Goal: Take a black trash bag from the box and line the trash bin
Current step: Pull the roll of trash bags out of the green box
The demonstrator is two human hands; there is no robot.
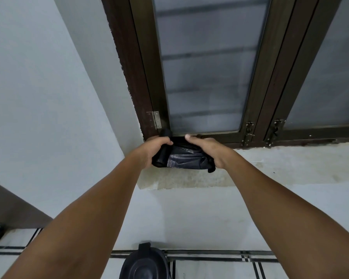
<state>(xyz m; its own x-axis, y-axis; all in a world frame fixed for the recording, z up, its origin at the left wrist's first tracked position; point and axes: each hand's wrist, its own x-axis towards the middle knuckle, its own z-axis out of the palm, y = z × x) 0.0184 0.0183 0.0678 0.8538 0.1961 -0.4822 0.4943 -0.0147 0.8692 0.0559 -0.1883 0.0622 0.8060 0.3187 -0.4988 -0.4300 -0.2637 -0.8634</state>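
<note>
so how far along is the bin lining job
Done: a crumpled black plastic trash bag is out and held up near the window sill; no box is visible. In hand: left hand and right hand each grip an end. Left: opening it and lining the dark round bin below, lid seemingly on.

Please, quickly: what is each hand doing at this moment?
Left hand: closed around the rolled end of the black trash bag.
Right hand: closed on the other end of the same bag, thumb raised.
</note>
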